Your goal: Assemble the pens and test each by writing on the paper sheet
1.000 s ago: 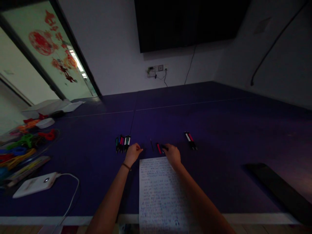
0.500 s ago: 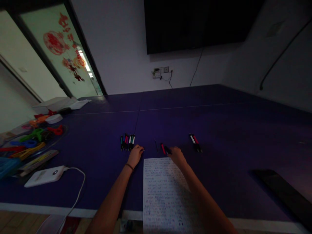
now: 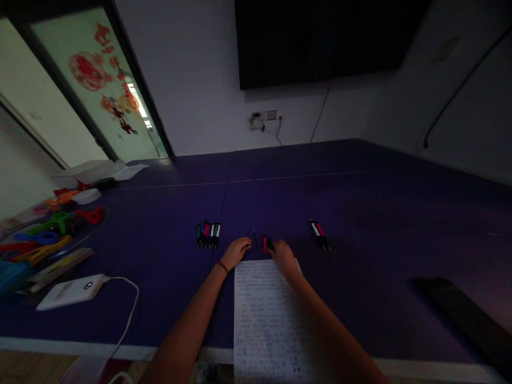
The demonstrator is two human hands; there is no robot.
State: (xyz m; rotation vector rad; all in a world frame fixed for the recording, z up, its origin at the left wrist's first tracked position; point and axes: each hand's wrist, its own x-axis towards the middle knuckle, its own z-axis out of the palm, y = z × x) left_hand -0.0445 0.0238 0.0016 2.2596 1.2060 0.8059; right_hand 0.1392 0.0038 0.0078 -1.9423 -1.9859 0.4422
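Head view. Right hand (image 3: pixel 285 256): thumb and fingers pinching a short black pen part (image 3: pixel 270 244). Left hand (image 3: pixel 237 250): fingertips drawn together about a small shiny piece (image 3: pixel 250 246), too small to identify.

Surroundings: purple-blue tabletop (image 3: pixel 360 213) under all items. One white handwritten paper sheet (image 3: pixel 264 314), nearer the person than both hands, its right part covered by the right forearm. One cluster of slim black-ended pens with green, pink and white barrels (image 3: pixel 208 235), beyond and left of the left hand. One pair of black-ended pens, one white, one pink (image 3: pixel 320 234), beyond and right of the right hand. Well left of the left hand: one white rounded power bank (image 3: pixel 72 292) with a white cable (image 3: pixel 132 304), and a heap of coloured plastic-handled scissors (image 3: pixel 52 226). Well right of the right hand: one flat black oblong (image 3: pixel 464 314).

Between the hands: one thin dark refill-like rod (image 3: pixel 255 239), long axis running away from the person, far end leaning slightly left; one pink-red pen barrel (image 3: pixel 264 245), just left of the right fingertips, long axis nearly straight away from the person, beside the black part. Which end of the rod is its writing tip cannot be told.
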